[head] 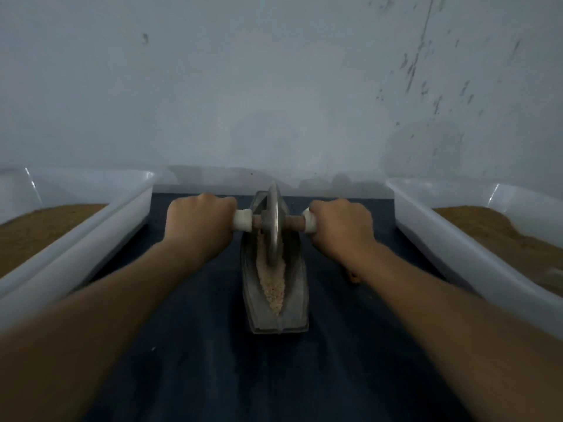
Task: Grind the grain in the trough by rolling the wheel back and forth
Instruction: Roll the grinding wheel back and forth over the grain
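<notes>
The wheel (273, 220) stands upright in the narrow metal trough (253, 295), toward its far end. The trough lies lengthwise on the dark surface (198, 345), pointing away from the person. The left hand (199, 222) is wrapped around the white grip (242, 221) on its side of the axle. The right hand (341, 225) is wrapped around the matching grip (310, 223) on the other side. Both fists are closed tight, knuckles up, arms stretched forward.

Most of the grain (272, 284) lies in the groove nearer the person, from the foot of the wheel to the near tip. It looks coarse, so the grinding seems far from finished.

The next stroke probably needs to come back toward the body, through that pile. It helps to press down evenly with both hands, so that the axle stays level and the wheel does not lean against one wall of the trough. A tilted wheel could climb the side and throw grain onto the surface. Each stroke should stop short of the tip, where the groove is shallow. The trough does not appear to be fastened, so a steady, moderate pull is safer than a jerk.

A white tub (91, 239) of brown powder sits to the left and another tub (457, 254) to the right, each close to a forearm, so the elbows should stay in.
</notes>
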